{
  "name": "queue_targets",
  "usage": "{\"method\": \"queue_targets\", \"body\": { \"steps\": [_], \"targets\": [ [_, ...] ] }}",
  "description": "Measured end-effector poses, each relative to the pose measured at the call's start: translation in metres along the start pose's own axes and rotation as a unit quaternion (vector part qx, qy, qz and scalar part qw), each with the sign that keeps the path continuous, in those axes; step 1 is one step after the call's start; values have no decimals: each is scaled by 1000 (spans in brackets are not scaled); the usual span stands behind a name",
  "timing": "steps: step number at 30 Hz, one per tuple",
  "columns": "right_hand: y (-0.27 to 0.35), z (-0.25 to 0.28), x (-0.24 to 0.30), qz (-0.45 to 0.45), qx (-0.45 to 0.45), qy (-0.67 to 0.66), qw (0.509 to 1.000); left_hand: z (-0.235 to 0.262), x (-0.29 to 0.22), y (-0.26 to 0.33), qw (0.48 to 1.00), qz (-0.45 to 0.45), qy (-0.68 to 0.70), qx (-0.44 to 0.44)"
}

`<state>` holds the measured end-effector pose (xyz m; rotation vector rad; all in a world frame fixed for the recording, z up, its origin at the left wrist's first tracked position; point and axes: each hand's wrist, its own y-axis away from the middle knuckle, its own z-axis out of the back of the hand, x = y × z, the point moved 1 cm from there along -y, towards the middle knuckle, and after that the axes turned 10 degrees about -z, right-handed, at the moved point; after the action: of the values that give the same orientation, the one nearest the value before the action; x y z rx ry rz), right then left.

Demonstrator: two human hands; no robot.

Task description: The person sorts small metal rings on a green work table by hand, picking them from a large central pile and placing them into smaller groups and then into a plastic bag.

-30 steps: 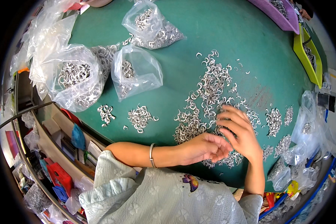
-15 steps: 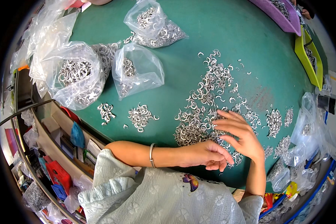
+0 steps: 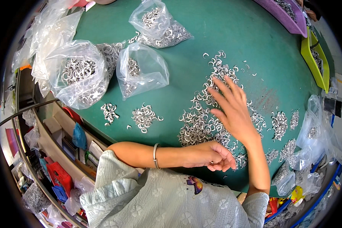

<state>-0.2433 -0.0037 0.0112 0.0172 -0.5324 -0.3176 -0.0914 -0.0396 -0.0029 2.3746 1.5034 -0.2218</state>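
A large heap of small C-shaped silvery metal pieces (image 3: 195, 129) spreads across the green table. My right hand (image 3: 233, 108) lies over its upper part, open with fingers spread, the fingertips among the pieces. At the heap's near edge my left hand (image 3: 213, 156) is closed, its fingers curled inward. A small glint shows at its fingers, too small to make out. On the left wrist sits a silver bangle (image 3: 155, 155). Two smaller clusters of the pieces, a nearer one (image 3: 145, 117) and a farther-left one (image 3: 109, 113), lie left of the heap.
Clear plastic bags of metal pieces, a big one (image 3: 78, 74), a half-filled one (image 3: 140, 72) and another (image 3: 163, 30), stand at the upper left. Small piles (image 3: 279, 124) and bags (image 3: 309, 129) lie right. A purple basket (image 3: 288, 21) and a green tray (image 3: 318, 62) edge the far right.
My right hand has moved away from me, up over the heap, and its fingers are spread wider. The left hand stays nearly in place, its fingers more curled.
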Motion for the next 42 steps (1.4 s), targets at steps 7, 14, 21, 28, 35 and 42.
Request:
{"method": "queue_targets", "body": {
  "steps": [7,14,21,28,35,42],
  "targets": [
    [38,26,4,5,159,-35,987,1,1,2,1000,-1,17,4],
    [24,29,-7,-111,-47,-155,981,2,2,1,1000,-2,29,1],
    [-20,1,-13,-71,-208,-12,976,9,3,-1,997,-25,61,-45],
    [1,13,-18,-36,5,-133,990,10,2,1,995,-32,70,-68],
    [-29,0,-7,-45,-75,11,996,10,3,-1,995,-33,72,-59],
    [21,33,-1,1,142,-88,986,10,5,0,995,-37,77,-52]
  ]
}}
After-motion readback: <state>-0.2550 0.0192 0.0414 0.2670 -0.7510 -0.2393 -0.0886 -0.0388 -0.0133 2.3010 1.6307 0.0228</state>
